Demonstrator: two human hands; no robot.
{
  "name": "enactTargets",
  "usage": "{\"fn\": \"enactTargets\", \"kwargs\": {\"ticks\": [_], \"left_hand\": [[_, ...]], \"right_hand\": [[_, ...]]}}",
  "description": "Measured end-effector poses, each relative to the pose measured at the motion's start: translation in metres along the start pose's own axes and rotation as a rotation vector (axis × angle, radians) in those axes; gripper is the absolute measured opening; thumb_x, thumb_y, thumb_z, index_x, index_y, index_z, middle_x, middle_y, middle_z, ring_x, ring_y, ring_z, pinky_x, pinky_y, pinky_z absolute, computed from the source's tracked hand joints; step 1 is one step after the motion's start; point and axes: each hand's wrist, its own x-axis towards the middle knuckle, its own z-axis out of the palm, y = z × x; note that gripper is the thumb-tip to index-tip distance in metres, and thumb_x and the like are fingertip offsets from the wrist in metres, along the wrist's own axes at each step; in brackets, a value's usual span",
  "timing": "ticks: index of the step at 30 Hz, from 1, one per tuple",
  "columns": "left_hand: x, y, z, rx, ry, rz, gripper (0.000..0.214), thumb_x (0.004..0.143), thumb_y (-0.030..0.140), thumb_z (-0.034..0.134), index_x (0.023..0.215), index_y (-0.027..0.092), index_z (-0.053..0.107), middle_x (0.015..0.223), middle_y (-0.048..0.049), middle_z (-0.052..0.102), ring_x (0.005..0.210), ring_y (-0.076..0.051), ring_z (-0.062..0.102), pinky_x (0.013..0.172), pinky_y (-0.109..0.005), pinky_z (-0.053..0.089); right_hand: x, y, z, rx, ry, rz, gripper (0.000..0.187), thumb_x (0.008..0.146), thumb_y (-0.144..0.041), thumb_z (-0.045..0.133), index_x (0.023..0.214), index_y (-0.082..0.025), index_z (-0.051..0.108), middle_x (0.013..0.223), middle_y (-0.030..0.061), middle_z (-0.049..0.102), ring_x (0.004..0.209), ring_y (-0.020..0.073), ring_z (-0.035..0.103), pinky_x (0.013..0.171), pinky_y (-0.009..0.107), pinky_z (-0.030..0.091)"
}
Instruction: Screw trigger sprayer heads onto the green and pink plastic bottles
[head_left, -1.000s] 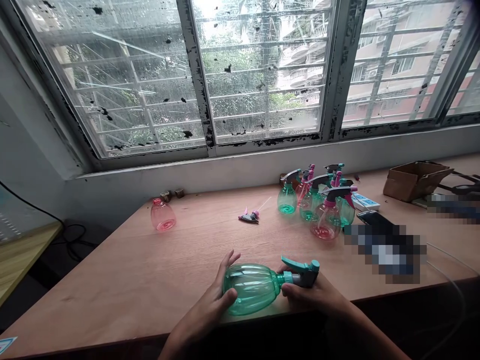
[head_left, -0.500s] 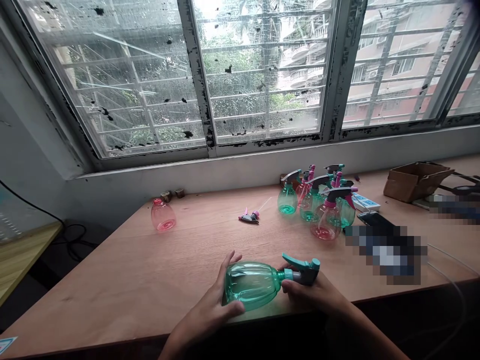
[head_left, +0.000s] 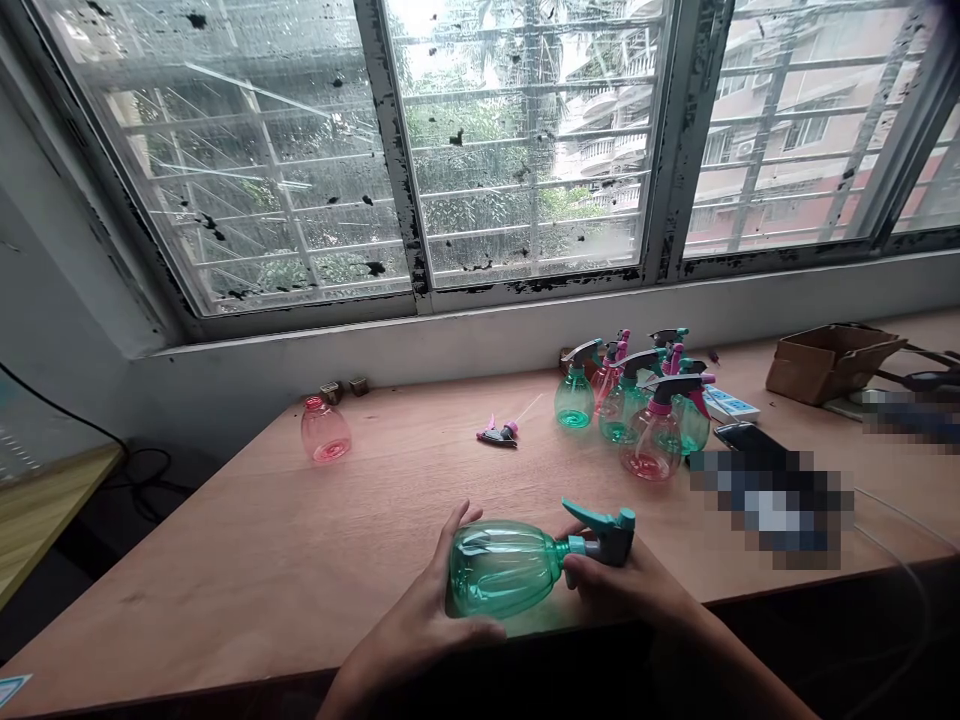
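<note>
Near front edge of the wooden table (head_left: 300, 540), about mid-width: I log one translucent green plastic spray bottle (head_left: 502, 565), lying on its side, base pointing left, neck pointing right.

Left hand (head_left: 420, 625) is cupped round the base end. Its fingers curl over the far side and its thumb lies along the near side, a firm grasp on the body.

Right hand (head_left: 630, 590) is closed about the neck, just under the teal and grey trigger head (head_left: 604, 530). The trigger head sits above the knuckles with its lever pointing left over the bottle's shoulder. I cannot tell whether the head is fully seated on the neck.

So the bottle lies between the two hands, held at both ends. I cannot tell whether its belly touches the table or sits just above it.

Elsewhere on the table:
- Toward the back edge, right of centre: a cluster of upright green and pink spray bottles (head_left: 645, 410), standing close together, well apart from the hands.
- Mid-table toward the back: a loose pink and grey trigger head with dip tube (head_left: 501, 434), lying flat.
- Back left: a pink plastic bottle without a head (head_left: 325, 432).
- Far right by the back edge: an open brown cardboard box (head_left: 829, 360).
</note>
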Motion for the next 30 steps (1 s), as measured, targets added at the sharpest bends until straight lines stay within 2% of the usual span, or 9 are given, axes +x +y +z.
{"fn": "enactTargets", "kwargs": {"ticks": [3,5,6,10,15,20,24,27,30], "left_hand": [[0.000,-0.002,-0.003,-0.062,-0.032,0.029,0.103,0.083,0.061,0.066,0.158,0.030,0.003,0.166,-0.0106,0.017,0.150,-0.036,0.019,0.122,-0.052,0.019],[0.000,-0.002,-0.005,-0.071,-0.032,-0.003,0.088,0.091,0.064,0.051,0.158,0.028,0.007,0.166,-0.0089,0.019,0.151,-0.033,0.017,0.123,-0.051,0.016],[0.000,-0.002,-0.005,-0.060,-0.028,-0.029,0.085,0.093,0.062,0.050,0.158,0.029,0.008,0.166,-0.0077,0.019,0.152,-0.032,0.016,0.124,-0.051,0.014],[0.000,-0.004,-0.003,0.017,-0.007,-0.060,0.103,0.083,0.046,0.073,0.158,0.032,0.005,0.167,-0.0052,0.016,0.152,-0.032,0.015,0.124,-0.051,0.012],[0.001,-0.007,0.001,0.057,0.045,-0.070,0.113,0.074,0.036,0.083,0.158,0.031,0.008,0.167,-0.0055,0.014,0.152,-0.033,0.017,0.124,-0.051,0.014],[0.003,0.005,0.003,0.084,0.082,-0.034,0.095,0.076,0.041,0.081,0.155,0.030,0.028,0.161,-0.0058,0.033,0.149,-0.033,0.025,0.124,-0.047,0.019],[0.004,-0.001,0.002,0.070,0.116,0.049,0.098,0.079,0.055,0.074,0.157,0.033,0.019,0.164,-0.0036,0.027,0.151,-0.034,0.020,0.124,-0.046,0.018],[0.005,-0.011,-0.001,0.056,0.080,0.094,0.092,0.083,0.071,0.056,0.157,0.033,0.017,0.165,-0.0036,0.025,0.151,-0.035,0.018,0.124,-0.049,0.015],[0.004,-0.011,0.000,0.028,0.064,0.056,0.090,0.088,0.064,0.057,0.158,0.033,0.009,0.163,-0.0057,0.029,0.150,-0.034,0.022,0.123,-0.050,0.017]], "right_hand": [[0.000,0.002,-0.001,0.012,-0.026,0.001,0.041,0.083,-0.049,0.075,0.104,-0.016,0.064,0.070,0.0021,0.071,0.051,0.0132,0.062,0.050,0.025,0.049],[0.000,0.001,-0.001,0.005,-0.015,0.004,0.041,0.082,-0.050,0.075,0.102,-0.016,0.064,0.069,0.0024,0.071,0.052,0.0136,0.063,0.050,0.025,0.049],[0.000,0.000,0.000,0.004,-0.005,0.003,0.041,0.081,-0.051,0.076,0.100,-0.016,0.065,0.069,0.0026,0.071,0.053,0.0141,0.063,0.051,0.026,0.050],[0.000,-0.003,0.002,0.025,0.038,-0.012,0.042,0.080,-0.053,0.077,0.096,-0.017,0.065,0.067,0.0024,0.071,0.056,0.0153,0.064,0.052,0.026,0.049],[0.000,0.000,0.003,0.060,0.055,0.022,0.044,0.078,-0.054,0.077,0.098,-0.018,0.062,0.062,-0.0012,0.067,0.049,0.0150,0.062,0.048,0.026,0.048],[-0.001,0.000,0.002,0.061,0.069,-0.039,0.041,0.082,-0.052,0.074,0.098,-0.017,0.061,0.057,-0.0030,0.064,0.046,0.0147,0.061,0.048,0.027,0.047],[-0.002,-0.004,0.002,0.038,0.067,-0.084,0.039,0.085,-0.050,0.072,0.101,-0.016,0.062,0.055,-0.0028,0.064,0.048,0.0147,0.061,0.054,0.028,0.047],[-0.002,-0.006,0.002,0.027,0.065,-0.097,0.037,0.086,-0.049,0.071,0.102,-0.016,0.063,0.055,-0.0021,0.064,0.049,0.0153,0.060,0.055,0.029,0.047],[-0.001,-0.006,0.002,0.020,0.071,-0.103,0.037,0.087,-0.049,0.069,0.102,-0.016,0.062,0.055,-0.0017,0.064,0.049,0.0157,0.060,0.055,0.030,0.046]]}}
